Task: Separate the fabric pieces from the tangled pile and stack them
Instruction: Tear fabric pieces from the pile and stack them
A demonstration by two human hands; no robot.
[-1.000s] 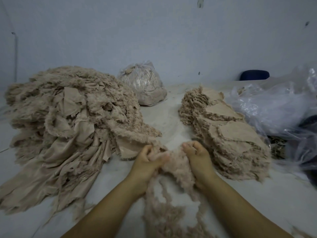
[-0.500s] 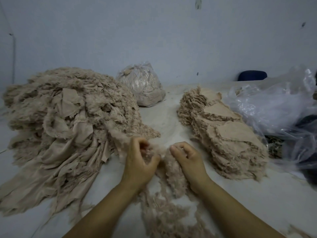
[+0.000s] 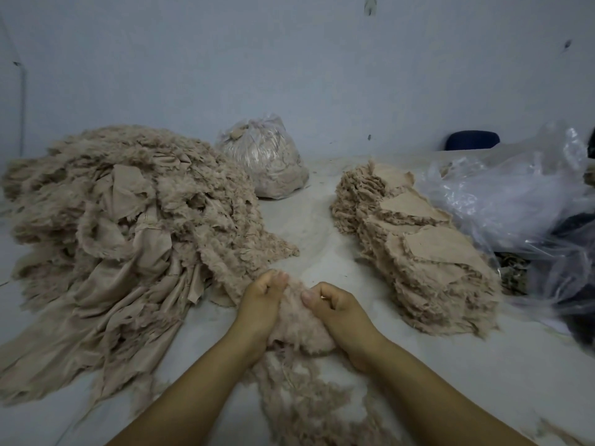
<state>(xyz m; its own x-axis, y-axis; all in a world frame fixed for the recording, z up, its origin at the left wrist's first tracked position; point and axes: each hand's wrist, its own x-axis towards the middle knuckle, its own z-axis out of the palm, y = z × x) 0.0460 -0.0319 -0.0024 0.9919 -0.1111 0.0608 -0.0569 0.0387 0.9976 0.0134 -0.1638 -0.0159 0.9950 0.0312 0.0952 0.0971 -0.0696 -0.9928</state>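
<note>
Near the front edge of the table (image 3: 322, 220), two hands grip one fuzzy fabric piece (image 3: 294, 320).

Left hand (image 3: 260, 304) and right hand (image 3: 338, 309) sit close together, fingers curled round the top of the beige piece, thumbs on its upper edge; its frayed tail trails toward the near edge between the forearms. Its left side touches the big tangled pile (image 3: 122, 226), which fills the left of the table. On the right lies the layered stack (image 3: 418, 249) of flat pieces, apart from the hands. A stuffed clear bag (image 3: 264, 159) stands at the far middle, and crumpled plastic sheeting (image 3: 502, 194) lies far right.
</note>
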